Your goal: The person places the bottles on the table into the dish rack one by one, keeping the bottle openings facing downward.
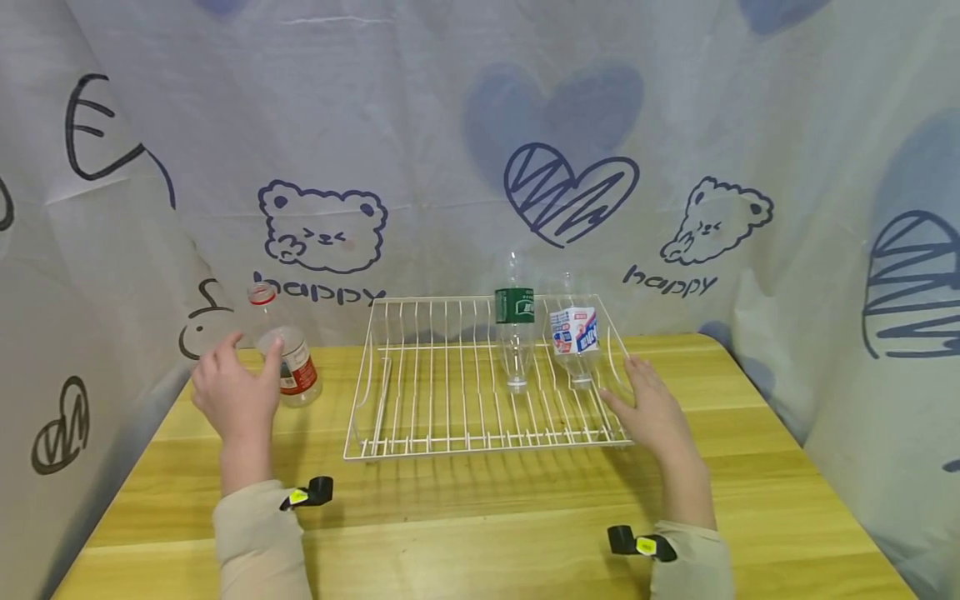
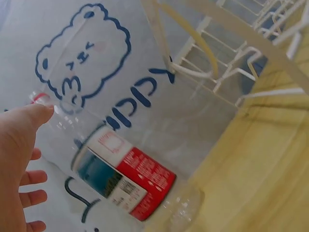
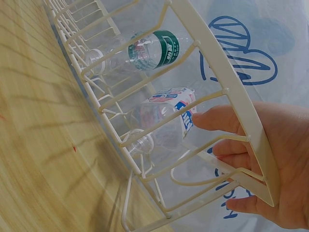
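On the left of the table a clear plastic bottle (image 1: 298, 367) with a red and white label stands upright, its mouth uncapped above a red neck ring. My left hand (image 1: 236, 387) is beside it with fingers spread; in the left wrist view the thumb overlaps the bottle's neck. A white wire dish rack (image 1: 450, 446) holds two upside-down bottles: a green-labelled bottle (image 1: 515, 307) and, to its right, a bottle with a white, blue and red label (image 1: 576, 332). At the rack's right end is my right hand (image 1: 656, 412), fingers loosely extended, thumb pointing toward the white-labelled bottle.
The wooden table (image 1: 420, 542) runs back to a pale curtain (image 1: 435, 167) printed with bears and hearts, which also hangs at both sides. The rack's raised wire sides stand between the upright bottle and the two inverted ones.
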Demonstrator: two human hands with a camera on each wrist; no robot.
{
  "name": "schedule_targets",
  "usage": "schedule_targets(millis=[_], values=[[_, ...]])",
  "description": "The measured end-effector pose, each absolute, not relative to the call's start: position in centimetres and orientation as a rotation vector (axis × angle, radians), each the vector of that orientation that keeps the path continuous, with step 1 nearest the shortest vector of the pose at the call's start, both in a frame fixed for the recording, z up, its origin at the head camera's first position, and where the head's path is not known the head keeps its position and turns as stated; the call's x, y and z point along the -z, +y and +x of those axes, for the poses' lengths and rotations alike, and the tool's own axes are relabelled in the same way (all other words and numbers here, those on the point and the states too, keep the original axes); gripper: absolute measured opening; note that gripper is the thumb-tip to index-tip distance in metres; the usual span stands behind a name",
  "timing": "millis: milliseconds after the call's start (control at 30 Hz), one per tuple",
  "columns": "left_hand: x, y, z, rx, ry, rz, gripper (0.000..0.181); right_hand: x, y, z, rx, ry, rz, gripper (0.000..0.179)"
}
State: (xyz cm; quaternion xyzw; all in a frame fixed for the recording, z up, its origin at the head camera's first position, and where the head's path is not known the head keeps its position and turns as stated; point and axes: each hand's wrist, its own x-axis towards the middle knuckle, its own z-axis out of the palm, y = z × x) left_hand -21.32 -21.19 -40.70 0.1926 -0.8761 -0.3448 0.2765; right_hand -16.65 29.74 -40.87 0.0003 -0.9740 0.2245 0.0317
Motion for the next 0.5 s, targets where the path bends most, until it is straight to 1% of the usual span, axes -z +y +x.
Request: schedule_targets(millis=[267, 367, 500], values=[[43.2, -21.8, -22.5, 0.969, -2.502, 0.655, 0.097, 40.7, 29.8, -16.6, -0.711, -3.001, -0.013, 0.077], [43.9, -21.9, -22.7, 0.991, -2.543, 0.678, 0.102, 40.7, 29.7, -16.5, -0.722, -3.002, -0.015, 0.077], [44.6, -21.8, -22.9, 1.014, -2.591, 0.688, 0.103, 40.7, 29.7, -16.5, -0.719, -3.000, -0.013, 0.075]])
